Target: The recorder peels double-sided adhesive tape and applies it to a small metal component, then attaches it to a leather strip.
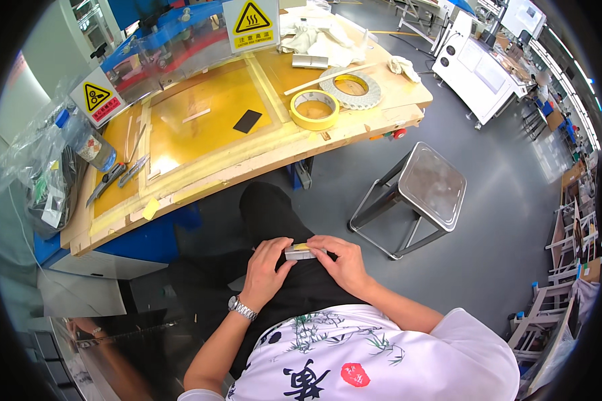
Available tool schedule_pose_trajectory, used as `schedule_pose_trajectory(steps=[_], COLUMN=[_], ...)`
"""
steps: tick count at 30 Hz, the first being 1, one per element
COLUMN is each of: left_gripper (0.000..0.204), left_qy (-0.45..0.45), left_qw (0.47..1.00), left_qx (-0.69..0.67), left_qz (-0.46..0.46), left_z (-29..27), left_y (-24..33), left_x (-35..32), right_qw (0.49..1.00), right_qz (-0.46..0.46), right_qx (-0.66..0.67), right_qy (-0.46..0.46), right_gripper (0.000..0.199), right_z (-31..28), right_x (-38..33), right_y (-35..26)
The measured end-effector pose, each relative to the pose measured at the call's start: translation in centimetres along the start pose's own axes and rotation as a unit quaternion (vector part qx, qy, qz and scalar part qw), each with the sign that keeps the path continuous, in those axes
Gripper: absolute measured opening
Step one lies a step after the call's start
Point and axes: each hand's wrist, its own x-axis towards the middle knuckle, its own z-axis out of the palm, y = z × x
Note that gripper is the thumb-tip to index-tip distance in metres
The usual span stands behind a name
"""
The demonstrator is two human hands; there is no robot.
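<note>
Together, the left hand (267, 266) and right hand (342, 262) grip a silver block (298, 253) with bent fingers (325, 242) above the lap (299, 286).

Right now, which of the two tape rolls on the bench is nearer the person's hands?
The yellow roll, nearer both left hand and right hand; the whitish roll lies behind it, farther right.

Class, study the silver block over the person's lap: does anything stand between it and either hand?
Nothing visible does. The left hand and right hand hold the block at its two ends, though their fingers hide parts of it. The stool stands apart, off to the right.
</note>
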Motion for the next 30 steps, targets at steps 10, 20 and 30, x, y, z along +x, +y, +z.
schedule_pose_trajectory(steps=[10,20,30], left_gripper=[0.075,0.078,0.073], left_qy=[-0.015,0.019,0.047], left_qw=[0.999,0.997,0.990], left_qx=[0.003,-0.066,-0.113], left_qz=[0.051,0.016,-0.065], left_z=[0.4,-1.4,-5.8], left_y=[-1.6,-0.3,3.3], left_x=[0.7,1.4,1.4], right_qw=[0.999,0.946,0.883], right_qz=[0.039,0.209,0.243], right_qx=[0.014,0.241,0.378], right_qy=[-0.008,-0.057,-0.134], right_gripper=[0.017,0.026,0.035], right_z=[-0.6,-1.6,-2.1], right_x=[1.4,3.1,4.7], right_y=[-0.8,-1.6,-4.2])
